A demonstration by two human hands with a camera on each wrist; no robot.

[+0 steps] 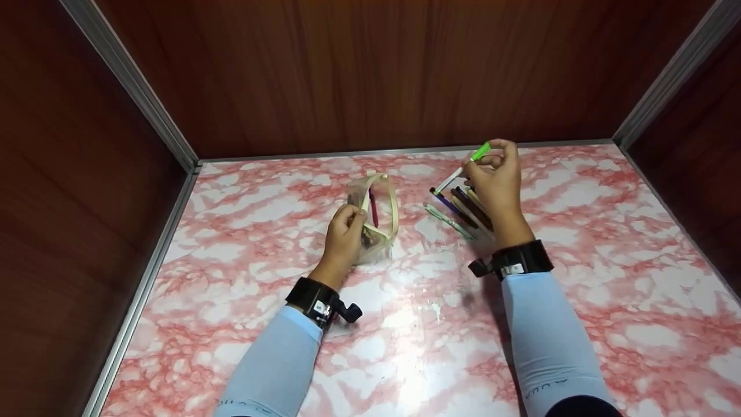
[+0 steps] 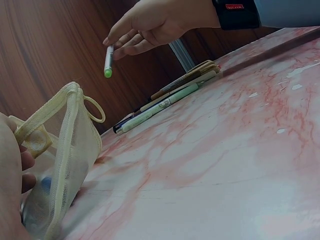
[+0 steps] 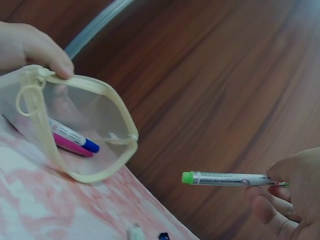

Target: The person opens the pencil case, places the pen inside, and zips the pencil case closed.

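Note:
My left hand [image 1: 345, 231] pinches the rim of a sheer mesh pencil case [image 3: 112, 167] with cream edging, its mouth spread wide. Inside it lie a pink pen [image 3: 72, 145] and a white marker with a blue end [image 3: 75, 132]. Off to the right, my right hand [image 1: 496, 179] holds a white marker with a green cap [image 3: 225, 179] between thumb and fingers, raised above the table. Its free end points toward the pencil case. Below that hand several pens lie side by side, among them a pale green pen [image 2: 160, 107] and a dark blue one [image 1: 446, 202].
The table [image 1: 417, 347] has a red and white marbled top with a few pale flecks. Dark wood panels [image 1: 376, 75] close it in at the back and both sides, with metal strips [image 1: 139, 87] along the corners.

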